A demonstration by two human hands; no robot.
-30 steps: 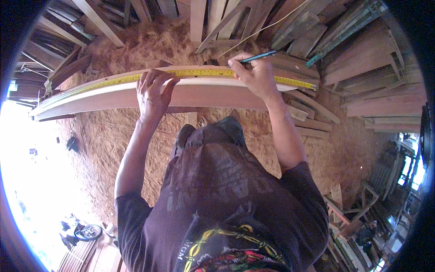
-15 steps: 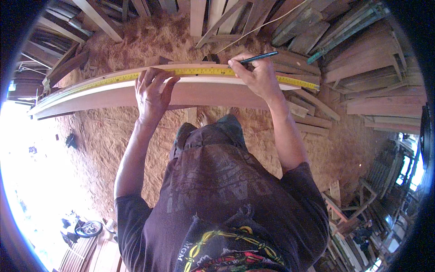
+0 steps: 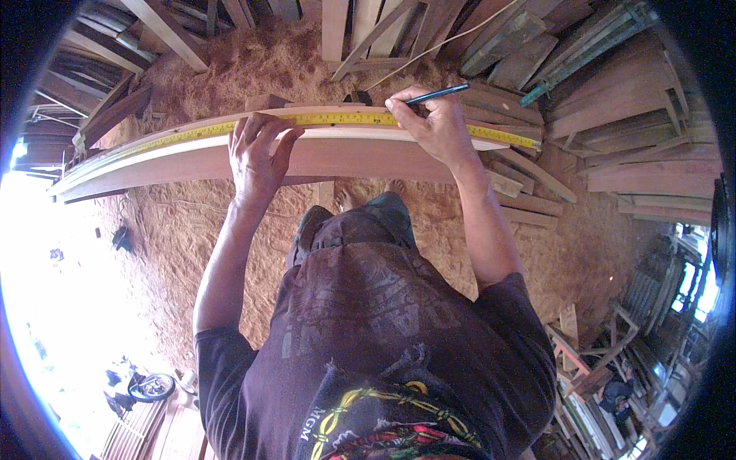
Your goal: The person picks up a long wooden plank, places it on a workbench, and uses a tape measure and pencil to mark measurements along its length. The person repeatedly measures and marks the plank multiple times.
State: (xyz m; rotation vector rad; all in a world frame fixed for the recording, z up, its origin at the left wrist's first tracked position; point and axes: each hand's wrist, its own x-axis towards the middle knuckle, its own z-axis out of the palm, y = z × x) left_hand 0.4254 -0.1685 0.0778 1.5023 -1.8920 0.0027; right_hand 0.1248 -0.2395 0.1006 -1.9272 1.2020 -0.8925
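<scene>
Left hand (image 3: 257, 157) lies flat, fingers spread, pressing our yellow tape measure (image 3: 345, 120) onto the long wooden board (image 3: 192, 157); nothing is gripped in it; right hand (image 3: 437, 126) sits further along the same board, closed around a dark pencil (image 3: 429, 95) whose tip meets the board's top edge beside the tape; the tape runs under both hands, its long axis left to right along the board; the pencil's free end points right and away from us; sawdust floor (image 3: 192, 230) lies below, stacked planks (image 3: 598, 100) beyond.
</scene>
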